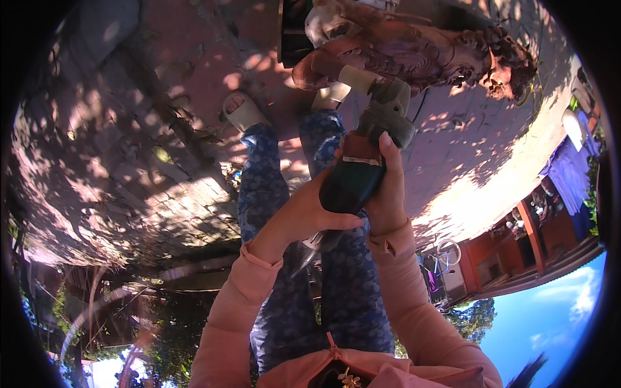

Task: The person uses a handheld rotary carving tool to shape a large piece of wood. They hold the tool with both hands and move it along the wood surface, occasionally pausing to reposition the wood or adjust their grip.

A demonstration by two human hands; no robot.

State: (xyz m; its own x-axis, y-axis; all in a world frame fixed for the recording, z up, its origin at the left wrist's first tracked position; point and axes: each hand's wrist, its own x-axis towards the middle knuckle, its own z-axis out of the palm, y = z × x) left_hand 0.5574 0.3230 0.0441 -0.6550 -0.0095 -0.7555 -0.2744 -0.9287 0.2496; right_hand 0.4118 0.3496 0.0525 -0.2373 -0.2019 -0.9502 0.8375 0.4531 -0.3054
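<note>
Step in hand is prob. sanding/smoothing of carved wood: L hand (307, 210) wraps the rear of a dark-green handheld pwr sander (352, 183) from the left & below, while R hand (389, 191) grasps its right side, thumb laid fwd toward the grey gear head (386, 113). Both hands are closed on the tool; some fingers hidden under the body, so exact grip there n/a. Pale sanding drum (358, 79) sticks out left of the head, right up against the rounded end of the reddish-brown wood carving (427, 57); looks like contact, but can't confirm from this angle, nor whether the drum is spinning. Carving lies beyond the tool, at upper ctr–right, ornate end to the right, over the brick paving (446, 145); what bears it is mostly hidden. Next move, I'd judge, calls for a light, even pass along the curve w/ both hands steady, drum flat to the wood, esp. careful near the deep-cut scrollwork & w/ the sandalled foot (244, 115) close by.
</note>
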